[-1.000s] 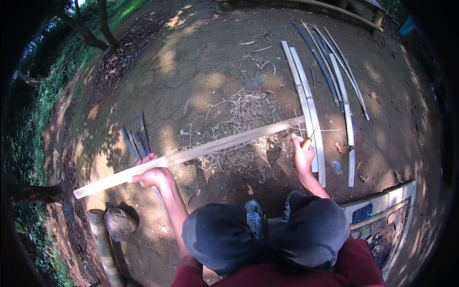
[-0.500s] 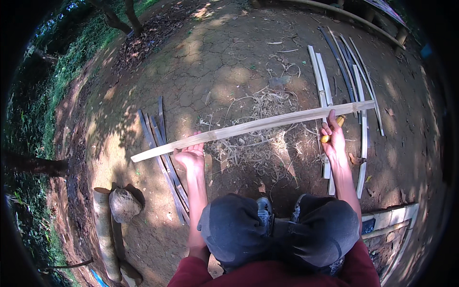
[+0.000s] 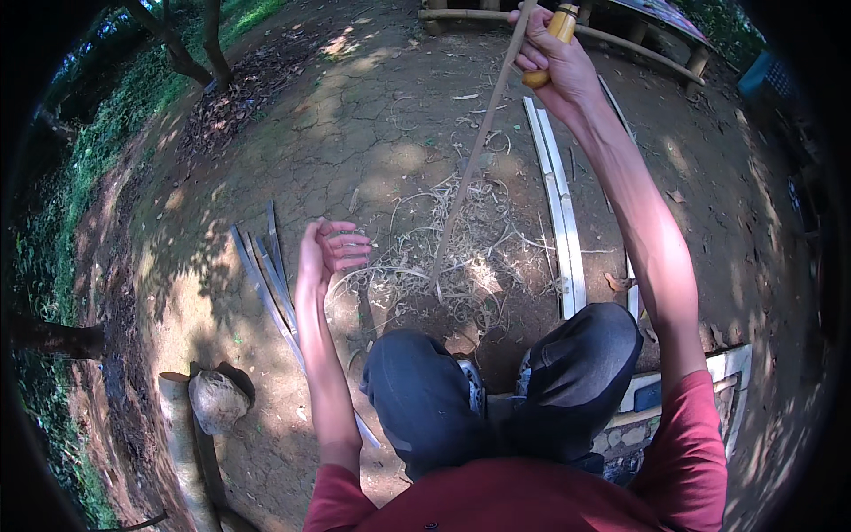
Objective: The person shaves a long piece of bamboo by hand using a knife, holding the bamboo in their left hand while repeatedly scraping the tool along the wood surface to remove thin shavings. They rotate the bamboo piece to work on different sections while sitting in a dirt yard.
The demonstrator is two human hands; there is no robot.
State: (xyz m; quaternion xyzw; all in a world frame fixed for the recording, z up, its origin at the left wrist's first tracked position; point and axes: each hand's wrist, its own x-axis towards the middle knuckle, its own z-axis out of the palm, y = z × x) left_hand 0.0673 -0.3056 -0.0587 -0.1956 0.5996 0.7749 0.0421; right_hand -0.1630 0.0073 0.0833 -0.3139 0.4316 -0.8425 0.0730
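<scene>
My right hand (image 3: 567, 66) is raised at the far side, closed around a bamboo strip (image 3: 472, 164) and a yellow wooden handle (image 3: 562, 25) with a dark band. Whatever blade or head the handle carries cannot be made out. The strip, seen edge-on, slants down and to the left, its lower end over a heap of pale shavings (image 3: 425, 235). My left hand (image 3: 332, 251) is held left of that heap. Its fingers are apart and loosely bent, with nothing in them.
Pale split strips (image 3: 560, 213) lie on the ground at right; dark strips (image 3: 266, 275) lie at left. A stone (image 3: 219, 401) rests beside a log (image 3: 182, 434) at lower left. A bamboo frame (image 3: 687, 395) stands at lower right, and a low bamboo bench (image 3: 638, 49) at the far right.
My left hand has let go of the bamboo strip. My right hand has lifted it far up and away, swinging the strip from nearly crosswise to steeply slanted. My knees have shifted slightly.
</scene>
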